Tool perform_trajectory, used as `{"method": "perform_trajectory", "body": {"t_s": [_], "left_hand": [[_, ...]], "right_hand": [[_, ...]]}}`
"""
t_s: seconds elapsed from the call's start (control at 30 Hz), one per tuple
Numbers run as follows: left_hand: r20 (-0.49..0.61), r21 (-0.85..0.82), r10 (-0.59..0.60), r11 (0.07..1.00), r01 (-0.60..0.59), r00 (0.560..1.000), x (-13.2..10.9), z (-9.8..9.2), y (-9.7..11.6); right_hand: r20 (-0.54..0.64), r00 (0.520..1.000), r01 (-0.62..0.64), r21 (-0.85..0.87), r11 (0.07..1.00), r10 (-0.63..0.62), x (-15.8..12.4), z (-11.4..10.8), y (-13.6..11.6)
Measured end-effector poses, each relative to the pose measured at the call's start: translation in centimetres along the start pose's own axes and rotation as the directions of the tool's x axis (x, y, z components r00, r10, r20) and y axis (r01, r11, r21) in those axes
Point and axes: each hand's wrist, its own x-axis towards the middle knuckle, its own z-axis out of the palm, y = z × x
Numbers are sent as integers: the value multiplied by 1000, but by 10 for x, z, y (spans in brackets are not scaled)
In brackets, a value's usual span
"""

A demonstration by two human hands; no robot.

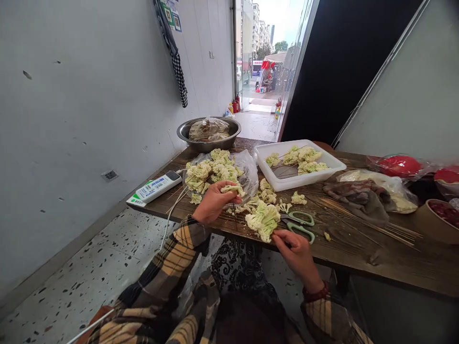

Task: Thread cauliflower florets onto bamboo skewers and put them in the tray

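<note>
My left hand point(214, 201) is closed on a small piece of cauliflower point(233, 190) above the table's near edge. A thin dark stick shows just below it. My right hand point(294, 249) pinches the lower right edge of a larger cauliflower floret point(263, 220); whether a stick is between those fingertips is hidden. Right behind that floret lie scissors point(300, 223) with green handles. A pile of cauliflower point(215, 171) rests on a clear plastic bag point(249, 169) beyond my left hand. Loose bits and crumbs are scattered between the pile and the scissors.
Cauliflower on skewers lies in a white tray point(301, 183). A metal basin point(183, 134) holds a plastic-wrapped bundle. A white box-shaped device point(154, 188) with a cable sits left. Wooden skewers point(380, 224), a brown cloth point(362, 197) and a paper bowl point(432, 222) are right.
</note>
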Motion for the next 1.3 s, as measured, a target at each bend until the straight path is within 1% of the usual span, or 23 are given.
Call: {"method": "perform_trajectory", "body": {"t_s": [0.1, 0.23, 0.33, 0.5, 0.57, 0.63, 0.7, 0.77, 0.83, 0.93, 1.03, 1.17, 1.3], "left_hand": [[93, -80, -69, 994, 77, 993, -3, -3, 0], [178, -156, -127, 975, 155, 976, -10, 2, -9], [217, -179, -131, 969, 171, 967, -11, 5, -12], [248, -199, -156, 958, 208, 956, -10, 7, -10], [250, -176, -161, 962, 209, 955, -10, 8, -9], [255, -118, -158, 974, 193, 954, -11, 9, -10], [264, -45, -131, 988, 148, 956, -10, 10, -11], [262, 6, -79, 997, 80, 962, -9, 10, -11], [239, 16, -27, 1000, 24, 971, -6, 9, -11], [199, -7, 11, 1000, -10, 980, -2, 8, -12], [171, -21, 7, 1000, -3, 985, 0, 11, -13], [121, -67, -20, 997, 29, 992, -3, 17, -15], [136, -95, -75, 991, 89, 988, -5, 19, -17]], "right_hand": [[-31, 999, -35, -7, 999, 35, 0, 0, 2], [-20, 996, -90, 10, 996, 90, 1, 0, 5], [-7, 996, -93, 22, 995, 93, 1, -1, 4], [-5, 993, -121, 36, 992, 121, 1, 0, 4], [-1, 991, -135, 50, 990, 135, 1, 0, 5], [-7, 991, -134, 53, 990, 135, 1, 1, 7], [-11, 992, -125, 51, 991, 126, 1, 1, 8], [-11, 993, -114, 49, 992, 114, 2, 1, 7], [7, 995, -95, 48, 994, 95, 2, 0, 6], [35, 998, -60, 41, 997, 59, 3, 0, 4], [35, 999, -40, 13, 999, 40, 3, 1, 4], [15, 999, -45, 2, 999, 45, 3, 2, 6], [24, 998, -64, 6, 998, 64, 3, 2, 5]]}}
